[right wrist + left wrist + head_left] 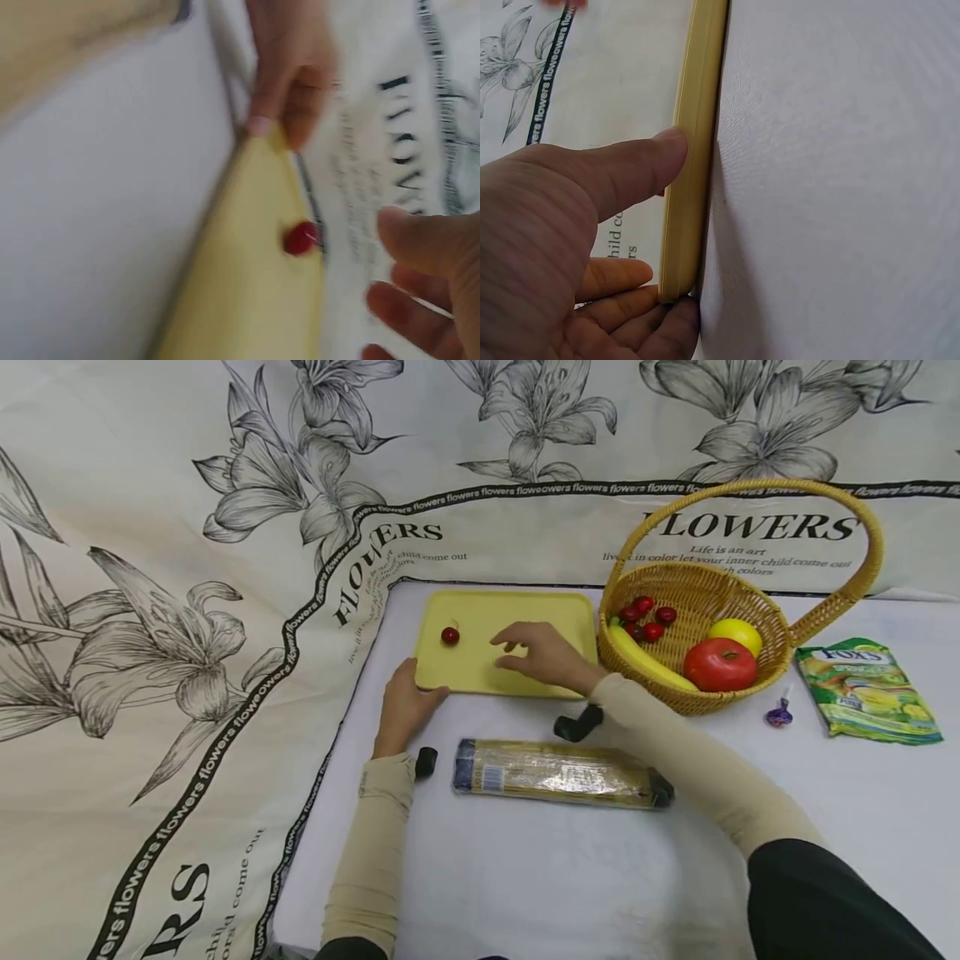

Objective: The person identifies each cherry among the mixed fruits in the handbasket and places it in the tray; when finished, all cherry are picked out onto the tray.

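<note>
A yellow tray (472,672) lies on the white-covered table with one red cherry (450,636) near its left side. My left hand (405,710) grips the tray's near left corner. In the left wrist view, the thumb (649,165) presses the edge while fingers curl around the corner. My right hand (547,656) hovers over the tray's right half, fingers loosely bent and thumb apart, with nothing between them. The right wrist view, somewhat blurred, shows the cherry (300,238) on the tray, apart from the right fingertips.
Right of the tray stands a wicker basket (832,618) with several cherries, a banana (648,662), a red apple (720,665) and a yellow fruit (738,637). A long gold package (555,774) lies in front of the tray. A purple-wrapped lollipop (779,716) and a green FOX'S bag (870,693) lie farther right.
</note>
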Available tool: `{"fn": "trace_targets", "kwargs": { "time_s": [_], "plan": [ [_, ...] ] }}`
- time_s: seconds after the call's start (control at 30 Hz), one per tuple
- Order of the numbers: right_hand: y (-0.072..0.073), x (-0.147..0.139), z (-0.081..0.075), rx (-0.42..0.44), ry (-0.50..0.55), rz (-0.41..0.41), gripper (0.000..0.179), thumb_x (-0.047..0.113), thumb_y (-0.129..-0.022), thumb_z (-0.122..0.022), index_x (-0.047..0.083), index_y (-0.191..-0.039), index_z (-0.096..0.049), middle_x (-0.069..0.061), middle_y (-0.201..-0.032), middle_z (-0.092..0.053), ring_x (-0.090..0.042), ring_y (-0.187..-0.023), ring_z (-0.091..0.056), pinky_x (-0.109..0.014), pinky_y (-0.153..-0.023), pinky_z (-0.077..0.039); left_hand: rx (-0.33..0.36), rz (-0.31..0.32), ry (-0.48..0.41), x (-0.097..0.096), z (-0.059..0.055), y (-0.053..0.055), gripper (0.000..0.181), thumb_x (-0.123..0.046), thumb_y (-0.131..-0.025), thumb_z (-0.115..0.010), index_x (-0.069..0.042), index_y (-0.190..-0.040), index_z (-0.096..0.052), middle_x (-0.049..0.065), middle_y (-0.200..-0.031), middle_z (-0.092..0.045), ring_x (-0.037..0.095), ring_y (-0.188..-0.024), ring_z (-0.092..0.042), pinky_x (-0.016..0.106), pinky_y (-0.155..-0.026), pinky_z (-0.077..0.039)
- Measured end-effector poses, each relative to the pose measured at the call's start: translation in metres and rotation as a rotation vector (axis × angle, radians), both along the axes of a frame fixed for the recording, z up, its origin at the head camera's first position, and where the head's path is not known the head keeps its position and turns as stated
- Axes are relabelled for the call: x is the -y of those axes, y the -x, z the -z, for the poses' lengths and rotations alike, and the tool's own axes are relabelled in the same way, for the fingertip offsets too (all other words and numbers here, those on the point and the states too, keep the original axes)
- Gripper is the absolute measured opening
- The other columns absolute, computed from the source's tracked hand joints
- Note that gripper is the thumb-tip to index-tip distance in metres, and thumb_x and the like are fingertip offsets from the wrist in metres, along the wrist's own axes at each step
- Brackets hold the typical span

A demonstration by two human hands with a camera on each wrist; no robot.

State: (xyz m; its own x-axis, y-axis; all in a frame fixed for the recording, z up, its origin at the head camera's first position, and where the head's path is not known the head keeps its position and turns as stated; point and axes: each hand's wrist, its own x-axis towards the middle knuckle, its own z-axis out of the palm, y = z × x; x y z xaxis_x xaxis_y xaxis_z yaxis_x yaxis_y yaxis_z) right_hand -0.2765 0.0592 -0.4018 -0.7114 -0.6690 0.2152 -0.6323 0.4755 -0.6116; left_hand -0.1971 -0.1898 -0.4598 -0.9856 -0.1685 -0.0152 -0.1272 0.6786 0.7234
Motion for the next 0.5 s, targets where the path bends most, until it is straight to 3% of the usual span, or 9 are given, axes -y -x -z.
{"fn": "trace_targets", "kwargs": {
  "time_s": [0.1,0.23,0.3,0.37,0.5],
  "plan": [
    [-0.004,-0.05,-0.025,0.111,-0.017,-0.001,0.032,0.016,-0.09,-0.074,0.003,-0.118,-0.071,-0.017,-0.115,-0.071,-0.026,-0.098,-0.069,-0.039,-0.086,-0.058,0.019,-0.01,0.003,0.003,-0.002,-0.003,0.078,-0.031,-0.088,-0.074,0.001,-0.15,-0.037,0.019,-0.152,-0.043,0.034,-0.141,-0.041,0.044,-0.119,-0.032],
    [0.013,-0.118,-0.051,0.298,-0.061,0.144,0.034,0.023,-0.091,-0.073,0.007,-0.121,-0.071,-0.011,-0.119,-0.071,-0.013,-0.098,-0.068,-0.024,-0.081,-0.056,0.016,-0.008,0.001,0.005,-0.002,-0.004,0.078,-0.033,-0.088,-0.073,0.0,-0.149,-0.038,0.019,-0.15,-0.045,0.035,-0.139,-0.043,0.045,-0.118,-0.035],
    [0.028,-0.147,-0.055,0.379,-0.058,0.254,0.041,0.027,-0.092,-0.072,0.006,-0.126,-0.068,-0.011,-0.123,-0.069,-0.015,-0.1,-0.067,-0.026,-0.085,-0.056,0.011,-0.004,-0.001,0.004,-0.002,-0.004,0.077,-0.032,-0.088,-0.073,0.0,-0.149,-0.039,0.019,-0.147,-0.047,0.035,-0.137,-0.045,0.046,-0.116,-0.036],
    [0.041,-0.171,-0.056,0.45,-0.069,0.359,0.049,0.032,-0.093,-0.07,0.006,-0.134,-0.061,-0.013,-0.131,-0.064,-0.022,-0.107,-0.065,-0.035,-0.09,-0.057,0.011,0.001,-0.002,0.002,-0.002,-0.004,0.077,-0.032,-0.088,-0.073,0.001,-0.148,-0.039,0.02,-0.147,-0.047,0.036,-0.136,-0.046,0.047,-0.115,-0.037],
    [0.06,-0.207,-0.044,0.547,-0.104,0.49,0.059,0.031,-0.097,-0.065,0.001,-0.145,-0.048,-0.024,-0.145,-0.049,-0.041,-0.122,-0.056,-0.049,-0.096,-0.055,0.016,0.013,-0.01,-0.002,-0.002,-0.004,0.075,-0.031,-0.088,-0.074,0.0,-0.147,-0.04,0.019,-0.145,-0.049,0.035,-0.133,-0.048,0.048,-0.113,-0.039]
  ]
}}
